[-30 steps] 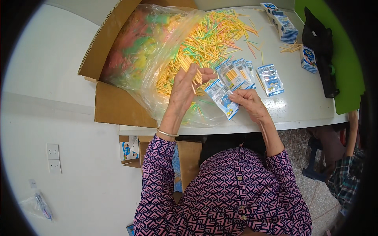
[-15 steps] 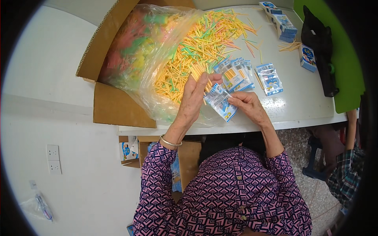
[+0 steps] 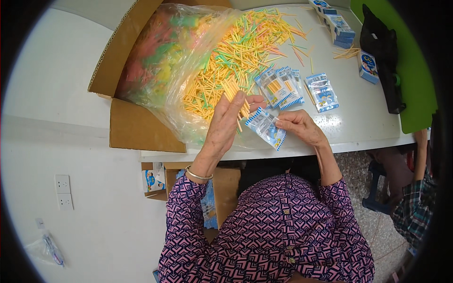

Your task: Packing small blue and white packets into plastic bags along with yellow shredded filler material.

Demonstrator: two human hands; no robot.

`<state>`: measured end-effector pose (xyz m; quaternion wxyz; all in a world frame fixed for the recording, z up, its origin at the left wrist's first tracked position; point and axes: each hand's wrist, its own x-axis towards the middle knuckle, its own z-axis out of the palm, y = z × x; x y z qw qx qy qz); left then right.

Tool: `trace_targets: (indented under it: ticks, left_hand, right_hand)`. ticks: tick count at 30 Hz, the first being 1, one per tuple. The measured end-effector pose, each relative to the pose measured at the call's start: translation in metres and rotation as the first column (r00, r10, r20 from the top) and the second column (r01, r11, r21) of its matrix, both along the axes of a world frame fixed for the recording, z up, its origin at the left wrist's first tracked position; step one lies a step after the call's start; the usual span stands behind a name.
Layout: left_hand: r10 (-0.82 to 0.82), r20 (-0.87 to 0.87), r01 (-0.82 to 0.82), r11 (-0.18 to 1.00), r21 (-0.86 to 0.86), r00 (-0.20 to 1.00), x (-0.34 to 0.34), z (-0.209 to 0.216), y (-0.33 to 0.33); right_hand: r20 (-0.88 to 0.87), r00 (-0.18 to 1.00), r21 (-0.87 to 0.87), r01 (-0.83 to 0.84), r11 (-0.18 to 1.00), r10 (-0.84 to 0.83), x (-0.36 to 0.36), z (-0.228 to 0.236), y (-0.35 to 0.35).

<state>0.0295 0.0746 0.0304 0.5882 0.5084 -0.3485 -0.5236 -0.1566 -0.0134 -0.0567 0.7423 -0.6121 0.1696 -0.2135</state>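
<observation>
My left hand is closed round a small bundle of thin yellow sticks, thumb pressed across them, other fingers pointing right. Between thumb and fingers of my right hand, a small clear-and-blue plastic packet is pinched by its right side. The packet tilts just right of and below the bundle. Beyond both hands spreads a loose heap of yellow, green and pink sticks. Several overlapping packets with sticks inside lie past my right hand, and another packet lies further right.
An open cardboard box on its side holds a clear plastic bag of sticks at left. Stacked small boxes, a single small box and a black object line the right, by a green panel. Another person's arm shows at far right.
My left hand has drawn slightly left with the sticks, widening the gap to the packet. The packet has dropped a little toward me in my right hand.
</observation>
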Motion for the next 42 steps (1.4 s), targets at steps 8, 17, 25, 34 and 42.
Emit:
trace_targets:
  ticks: [8,17,25,34,42]
  left_hand:
    - [-0.045,0.028,0.043,0.998,0.054,0.999,-0.010,0.003,0.006]
    - [0.007,0.054,-0.005,0.999,-0.033,0.999,-0.026,0.007,0.016]
    - [0.007,0.175,0.010,0.996,-0.094,0.985,-0.024,0.003,0.015]
    - [-0.029,0.393,0.081,0.990,-0.117,0.919,-0.017,-0.024,0.019]
    - [-0.030,0.059,0.032,0.999,-0.041,0.998,0.020,-0.024,0.007]
  right_hand:
    - [0.020,0.998,-0.149,-0.052,0.988,0.056,-0.001,0.004,0.001]
    - [-0.006,0.998,-0.120,-0.070,0.990,0.069,-0.005,-0.003,-0.002]
    - [-0.006,0.997,-0.091,-0.083,0.992,0.082,-0.005,-0.004,0.002]
    - [-0.002,0.999,0.013,-0.037,0.999,0.037,-0.002,-0.006,0.005]
    - [0.033,0.981,-0.105,0.193,0.976,-0.190,0.045,0.007,0.011]
